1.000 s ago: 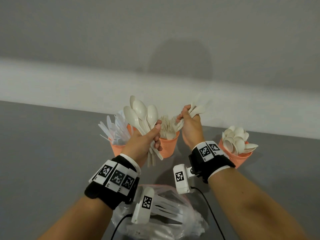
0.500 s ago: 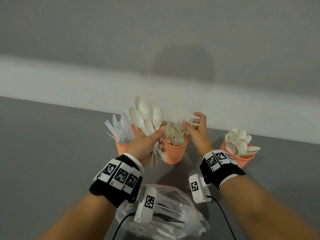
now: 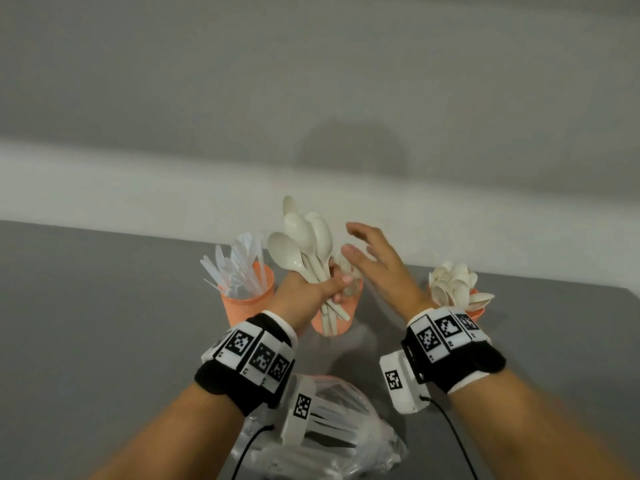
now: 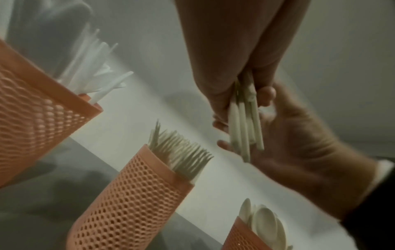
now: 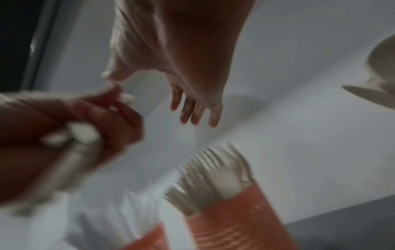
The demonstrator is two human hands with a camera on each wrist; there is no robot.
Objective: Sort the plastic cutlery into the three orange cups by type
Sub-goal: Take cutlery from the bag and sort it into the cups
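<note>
The left hand (image 3: 311,292) grips a bunch of cream spoons (image 3: 304,244), bowls up, handles hanging below the fist in front of the middle cup (image 3: 341,323). The right hand (image 3: 377,268), fingers spread and holding nothing, hovers just beside the bunch. Three orange cups stand on the grey surface (image 3: 104,323): the left cup (image 3: 247,301) holds knives, the middle one forks (image 4: 181,152), the right cup (image 3: 476,311) spoons. The bunch shows at least four spoons; the exact count cannot be told.
</note>
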